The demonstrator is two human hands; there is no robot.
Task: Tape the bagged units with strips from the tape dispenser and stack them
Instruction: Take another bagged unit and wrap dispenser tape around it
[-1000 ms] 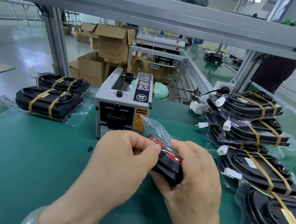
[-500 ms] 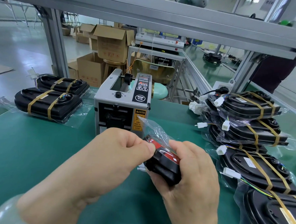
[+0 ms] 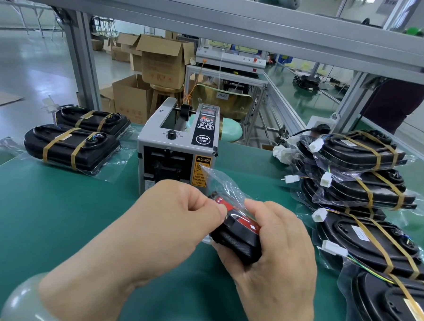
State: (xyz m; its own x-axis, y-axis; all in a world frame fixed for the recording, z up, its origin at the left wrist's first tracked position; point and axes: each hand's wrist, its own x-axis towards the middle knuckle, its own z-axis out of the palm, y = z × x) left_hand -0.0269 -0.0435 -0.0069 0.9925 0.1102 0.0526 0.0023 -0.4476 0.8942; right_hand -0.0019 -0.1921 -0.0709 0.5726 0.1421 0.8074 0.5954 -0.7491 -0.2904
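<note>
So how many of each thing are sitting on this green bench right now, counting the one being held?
Taped units on the left: 2
Taped units in the right pile: 5 that I can make out; they overlap
Untaped bagged unit, held by left hand and right hand: 1
Tape dispenser: 1
Total: 9

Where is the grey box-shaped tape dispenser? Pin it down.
The grey tape dispenser stands centre in head view on the green mat, directly behind the bagged black unit.
</note>
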